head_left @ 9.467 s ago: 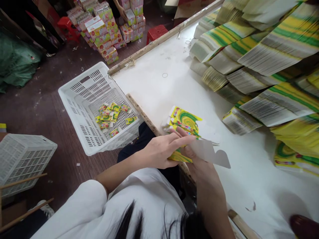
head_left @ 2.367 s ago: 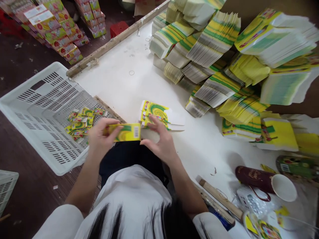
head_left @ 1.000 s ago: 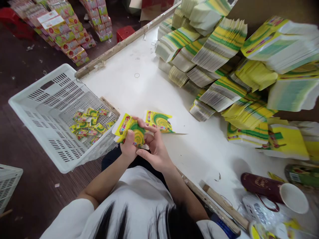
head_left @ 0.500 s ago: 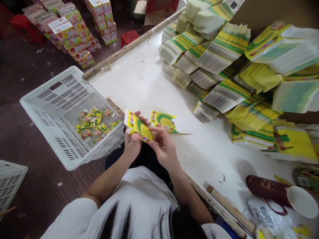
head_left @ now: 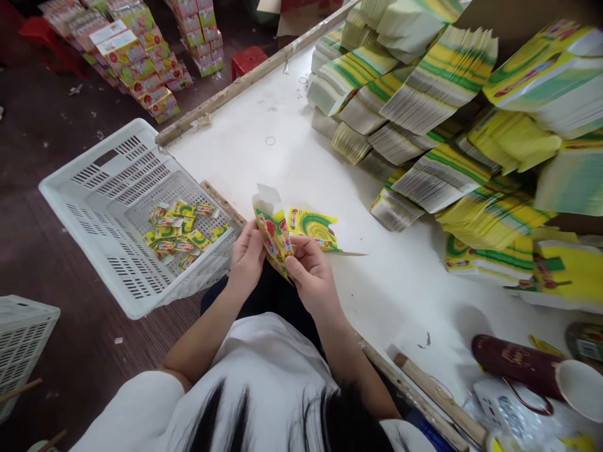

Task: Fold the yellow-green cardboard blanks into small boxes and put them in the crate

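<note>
A yellow and green printed carton [head_left: 273, 235] is held between both hands near the table's front edge, its pale end flap sticking up. My left hand [head_left: 247, 254] pinches its left side. On its right side the fingers of my right hand [head_left: 308, 267] are closed. Just behind my right hand, a second flat carton [head_left: 313, 227] lies on the white table [head_left: 245, 157]. To the left, a white plastic crate [head_left: 101, 216] holds several small yellow and green cartons [head_left: 174, 232].
Tall stacks of flat cartons [head_left: 438, 81] cover the table's back right. A maroon mug [head_left: 518, 367] lies on its side at the front right. A wooden strip [head_left: 226, 201] edges the table by the crate. Boxes [head_left: 136, 63] and a red stool [head_left: 247, 61] stand beyond.
The held carton has turned more upright and its faces have spread, showing a red print and a raised flap. Both hands have shifted slightly around it. The whole view has moved a little.
</note>
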A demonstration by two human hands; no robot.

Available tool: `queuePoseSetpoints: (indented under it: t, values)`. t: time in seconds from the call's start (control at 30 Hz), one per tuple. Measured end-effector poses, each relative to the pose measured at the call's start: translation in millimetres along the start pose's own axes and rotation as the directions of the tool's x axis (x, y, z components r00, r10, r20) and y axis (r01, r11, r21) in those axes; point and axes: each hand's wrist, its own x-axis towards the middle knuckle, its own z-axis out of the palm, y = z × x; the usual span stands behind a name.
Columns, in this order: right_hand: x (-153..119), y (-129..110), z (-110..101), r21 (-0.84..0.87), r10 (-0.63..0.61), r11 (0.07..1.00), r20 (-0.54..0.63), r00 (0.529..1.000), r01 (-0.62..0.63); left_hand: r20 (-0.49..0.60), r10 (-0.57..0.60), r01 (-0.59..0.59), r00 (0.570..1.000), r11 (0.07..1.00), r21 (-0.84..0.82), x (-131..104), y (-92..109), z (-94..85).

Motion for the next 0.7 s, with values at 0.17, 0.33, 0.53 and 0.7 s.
queuePoseSetpoints:
  t: [0.17,0.33,0.53,0.7]
  values:
    - [-2.0,3.5,-4.6,-0.115,-0.045,0.992,-0.022,0.999,0.042,-0.106,-0.028,0.03,0.994,0.999,0.012,-4.0,-13.3,-4.1]
    - [-5.6,3.5,-13.4,-0.38,-0.211,0.908,-0.051,0.976,0.177,-0.047,-0.007,0.011,0.999,0.997,0.077,-0.8,-10.6,-10.0]
    - [-16.2,-35.1,-33.4,-0.722,-0.249,0.567,0.31,0.918,0.397,0.075,0.082,-0.099,0.994,0.963,0.252,3.3,53.4,-33.4]
    - [-20.7,-46.5,-26.1,-0.782,-0.358,0.259,0.468,0.808,0.567,0.436,-0.065,-0.308,0.898,0.614,0.726,-8.6,77.5,-37.0]
